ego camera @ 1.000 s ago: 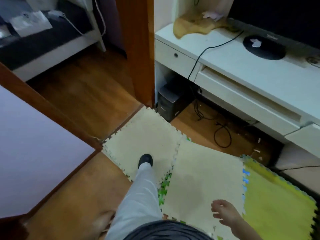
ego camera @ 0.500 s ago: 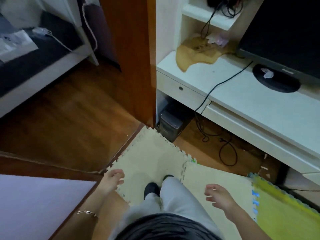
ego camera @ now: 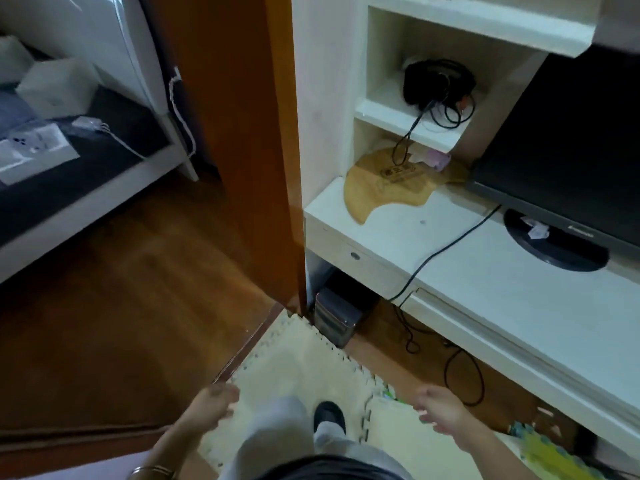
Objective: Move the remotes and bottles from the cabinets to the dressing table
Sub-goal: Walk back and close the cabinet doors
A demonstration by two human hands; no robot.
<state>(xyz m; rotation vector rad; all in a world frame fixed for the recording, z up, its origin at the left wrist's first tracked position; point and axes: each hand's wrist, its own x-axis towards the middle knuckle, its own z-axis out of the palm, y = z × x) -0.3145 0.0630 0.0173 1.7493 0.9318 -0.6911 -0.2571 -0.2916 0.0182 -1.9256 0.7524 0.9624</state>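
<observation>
No remote or bottle shows in this view. My left hand [ego camera: 211, 405] hangs low at the bottom centre-left, fingers loosely curled and holding nothing. My right hand [ego camera: 441, 408] is at the bottom right with fingers spread, also empty. Both hover over the cream foam floor mat [ego camera: 294, 362]. A white cabinet unit [ego camera: 485, 268] with open shelves stands ahead on the right, well beyond both hands.
A dark TV [ego camera: 568, 161] sits on the white unit beside a wooden board [ego camera: 384, 185] and coiled black cables [ego camera: 438, 88]. An orange-brown door [ego camera: 242, 133] stands ahead; a bed [ego camera: 69, 150] lies left. A small black box [ego camera: 337, 317] and cables are under the unit.
The view has tilted up and moved forward toward the doorway and shelves. Both hands have come into view low in the frame; my feet stepped forward on the mat.
</observation>
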